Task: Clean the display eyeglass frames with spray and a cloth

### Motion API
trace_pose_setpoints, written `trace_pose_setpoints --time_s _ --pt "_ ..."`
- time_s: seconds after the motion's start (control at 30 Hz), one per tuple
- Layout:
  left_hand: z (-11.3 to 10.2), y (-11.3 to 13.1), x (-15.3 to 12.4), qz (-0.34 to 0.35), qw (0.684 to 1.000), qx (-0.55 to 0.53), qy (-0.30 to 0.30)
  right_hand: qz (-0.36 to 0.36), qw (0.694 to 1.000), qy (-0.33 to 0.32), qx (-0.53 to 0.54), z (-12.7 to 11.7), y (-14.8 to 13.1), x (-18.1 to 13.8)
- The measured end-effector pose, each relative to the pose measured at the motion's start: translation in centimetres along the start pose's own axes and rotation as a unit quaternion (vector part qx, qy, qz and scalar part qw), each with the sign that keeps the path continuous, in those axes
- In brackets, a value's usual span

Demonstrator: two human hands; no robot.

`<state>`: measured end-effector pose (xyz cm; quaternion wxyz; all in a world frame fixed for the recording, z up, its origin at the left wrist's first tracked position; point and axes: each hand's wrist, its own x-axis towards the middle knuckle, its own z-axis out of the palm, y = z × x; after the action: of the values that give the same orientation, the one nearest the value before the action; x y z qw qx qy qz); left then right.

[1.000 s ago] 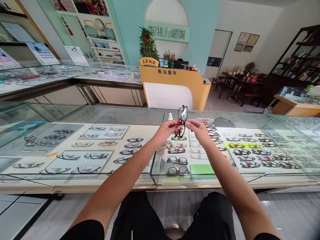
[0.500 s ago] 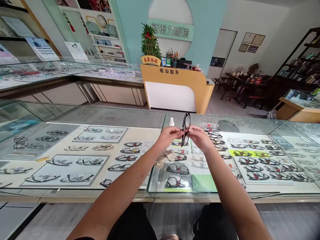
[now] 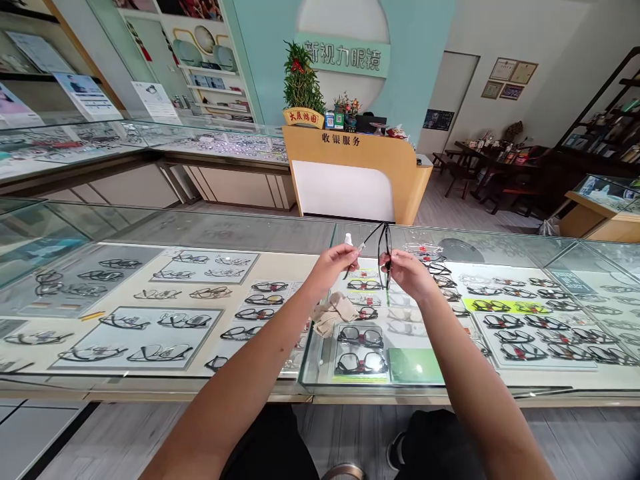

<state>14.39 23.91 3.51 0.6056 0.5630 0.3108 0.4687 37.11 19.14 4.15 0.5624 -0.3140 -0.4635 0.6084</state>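
A pair of black-framed glasses (image 3: 383,248) is held upright above the glass display counter (image 3: 235,233). My right hand (image 3: 406,273) pinches the frame front near its hinge. My left hand (image 3: 335,262) pinches one temple arm, which is swung out to the left of the frame. A small white dropper bottle (image 3: 349,239) stands on the counter just behind my left hand. A beige cleaning cloth (image 3: 331,313) lies crumpled on the glass below my left wrist.
Under the glass lie several rows of glasses on trays, with a green card (image 3: 415,365) near the front edge. A round dark pad (image 3: 457,250) sits at the counter's back right. Beyond stand an orange cashier desk (image 3: 357,173), more showcases and dark furniture.
The glasses have turned edge-on and shifted slightly right. My left hand has drawn one temple arm out to the left, opening it away from the frame.
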Motion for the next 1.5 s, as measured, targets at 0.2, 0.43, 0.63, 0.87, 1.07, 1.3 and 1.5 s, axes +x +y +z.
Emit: trace_pose_setpoints --time_s 0.2,0.43,0.63,0.87,1.07,1.3,1.5 --pt "-2.3 1.8 0.4 -0.054 0.988 -0.143 0.021 0.009 0.999 -0.022 -0.044 -1.0 -1.4 -0.3" --pt "-3.0 3.0 0.3 -0.118 0.955 -0.270 0.032 0.015 0.998 -0.041 -0.054 -1.3 -1.4 -0.5" --pt "-0.4 2.0 -0.8 -0.127 0.972 -0.183 -0.070 0.000 1.000 -0.026 0.007 -0.4 -1.1 -0.8" --pt "2.3 0.6 -2.0 -0.067 0.990 -0.093 -0.087 0.036 0.998 -0.045 -0.001 0.4 0.3 -0.8" --pt "2.0 0.1 -1.3 -0.032 0.991 -0.123 -0.048 0.015 0.999 -0.031 0.033 1.5 0.9 -0.7" --pt "1.4 0.3 -1.0 -0.034 0.988 -0.149 0.023 -0.045 0.986 0.044 0.151 0.5 -0.2 -0.4" --pt "1.1 0.0 -1.0 -0.045 0.993 -0.110 0.016 -0.052 0.974 0.070 0.209 0.3 -0.9 -0.6"
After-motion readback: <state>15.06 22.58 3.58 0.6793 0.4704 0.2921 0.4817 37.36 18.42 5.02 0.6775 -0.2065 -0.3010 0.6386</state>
